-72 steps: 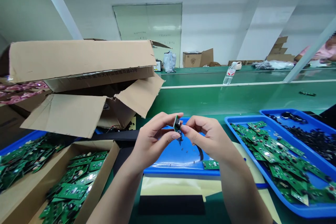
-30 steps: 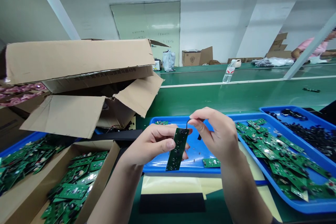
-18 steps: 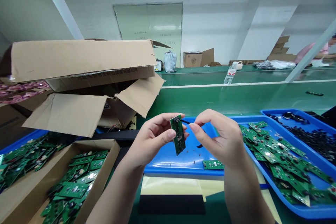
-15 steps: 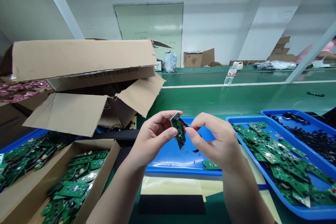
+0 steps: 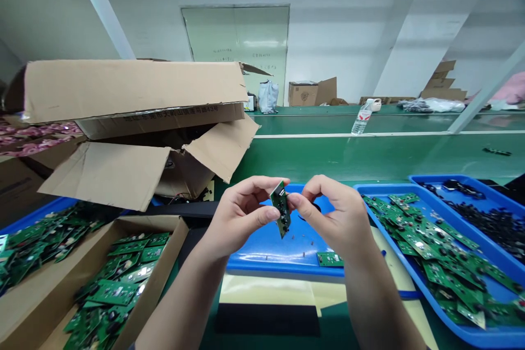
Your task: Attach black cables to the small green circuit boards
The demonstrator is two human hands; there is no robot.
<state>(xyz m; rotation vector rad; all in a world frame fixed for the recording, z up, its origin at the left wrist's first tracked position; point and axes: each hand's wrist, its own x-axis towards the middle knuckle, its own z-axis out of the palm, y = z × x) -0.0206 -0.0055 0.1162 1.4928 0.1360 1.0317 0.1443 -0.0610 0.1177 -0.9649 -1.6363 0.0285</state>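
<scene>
Head view, going left to right: cardboard box (image 5: 171, 254) of loose boards (image 5: 112, 291), then the left hand (image 5: 241, 219), thumb and fingers clamped on a green circuit board (image 5: 281, 213). Board's up above the blue tray (image 5: 258, 249), between both hands, long axis near upright, bit of tilt. Right hand (image 5: 336, 213) is at its right edge, fingertips pinched on what looks like a black cable (image 5: 316, 208); can't tell from where I'm standing if they touch the board. Farther right, second blue tray (image 5: 484, 339).
</scene>
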